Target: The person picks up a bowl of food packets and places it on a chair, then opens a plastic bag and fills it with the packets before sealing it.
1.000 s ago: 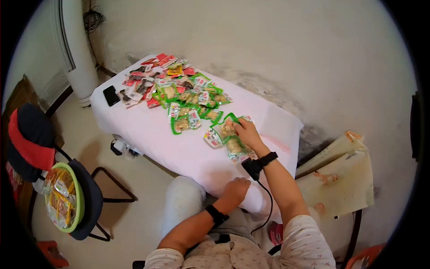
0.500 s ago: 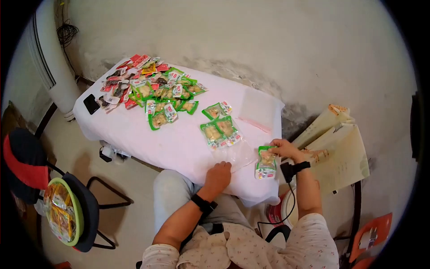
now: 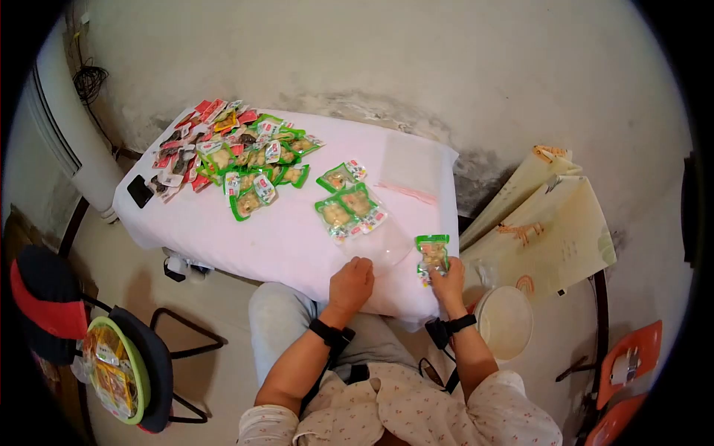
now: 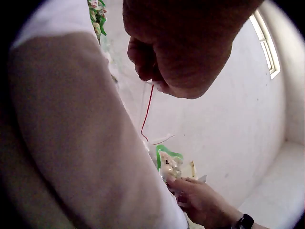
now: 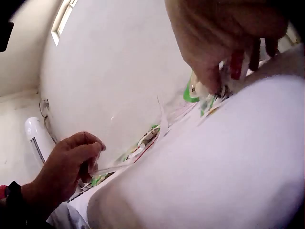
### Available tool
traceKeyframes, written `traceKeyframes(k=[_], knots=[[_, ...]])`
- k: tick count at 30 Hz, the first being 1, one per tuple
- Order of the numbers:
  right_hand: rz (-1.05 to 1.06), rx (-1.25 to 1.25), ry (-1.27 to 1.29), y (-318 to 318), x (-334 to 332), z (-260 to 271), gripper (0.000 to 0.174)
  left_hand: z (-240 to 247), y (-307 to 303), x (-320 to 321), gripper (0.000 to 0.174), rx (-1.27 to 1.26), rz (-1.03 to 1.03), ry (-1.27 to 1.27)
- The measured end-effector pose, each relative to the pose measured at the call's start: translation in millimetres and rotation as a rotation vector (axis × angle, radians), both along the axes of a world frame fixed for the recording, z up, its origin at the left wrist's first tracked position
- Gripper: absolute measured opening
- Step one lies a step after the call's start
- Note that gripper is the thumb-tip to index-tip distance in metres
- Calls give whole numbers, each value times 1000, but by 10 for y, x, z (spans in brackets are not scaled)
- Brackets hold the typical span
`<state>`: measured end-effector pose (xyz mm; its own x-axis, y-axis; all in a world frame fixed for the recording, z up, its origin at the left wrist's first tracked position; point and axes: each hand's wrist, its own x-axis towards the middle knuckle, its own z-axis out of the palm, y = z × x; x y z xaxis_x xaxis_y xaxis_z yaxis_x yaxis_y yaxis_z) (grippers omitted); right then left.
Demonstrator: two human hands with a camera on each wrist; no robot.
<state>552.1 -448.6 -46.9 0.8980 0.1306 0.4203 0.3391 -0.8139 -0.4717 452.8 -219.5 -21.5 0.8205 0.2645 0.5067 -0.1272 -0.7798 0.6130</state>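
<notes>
My left hand (image 3: 352, 284) is at the near edge of the table, pinching the mouth of a clear plastic bag (image 3: 387, 249). A red line along the bag's edge (image 4: 149, 107) shows below those fingers in the left wrist view. Two green-edged snack packets (image 3: 348, 208) lie at the bag's far end. Another green packet (image 3: 342, 177) is just beyond them. To the right, my right hand (image 3: 448, 286) grips the lower end of a snack packet (image 3: 433, 251) with pale pieces inside. In the right wrist view, the right hand's fingers (image 5: 209, 78) partly hide that packet.
A heap of green and red packets (image 3: 256, 152) covers the table's far left, with a black phone (image 3: 139, 191) beside it. Flat clear bags (image 3: 413, 171) lie at the back right. A white bucket (image 3: 506, 321) stands right of the table; a green basket (image 3: 141, 372) sits on a chair.
The right hand has left the packets in the middle, carried one to the table's right edge, and moved its grip to the lower end. The left hand stays at the bag.
</notes>
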Motion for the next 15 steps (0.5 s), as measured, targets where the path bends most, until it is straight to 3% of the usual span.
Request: traceKeyframes(k=[2,3,5,6,7,9,10,15], knots=[[-58,402,233,-96,16,-1,32,5,16,1,7,0,6,3],[-56,401,233,-124,3,24,32,-4,23,5,7,-12,5,-20],[134,890,294,-224,-52,96,20,-30,20,23,7,-29,4,-43],[139,862,476,-279,-147,237,17,-41,15,37,7,-64,2,-73],[134,861,475,-304,-197,252,17,-49,3,45,7,-98,-2,-103],[394,880,836,-284,-309,257,18,-60,-8,57,7,-108,-18,-107],[379,992,947,-174,-405,322,25,-54,-8,66,7,-114,-28,-113],[446,878,919,291,-267,73,22,24,-11,21,7,-76,-20,-112]])
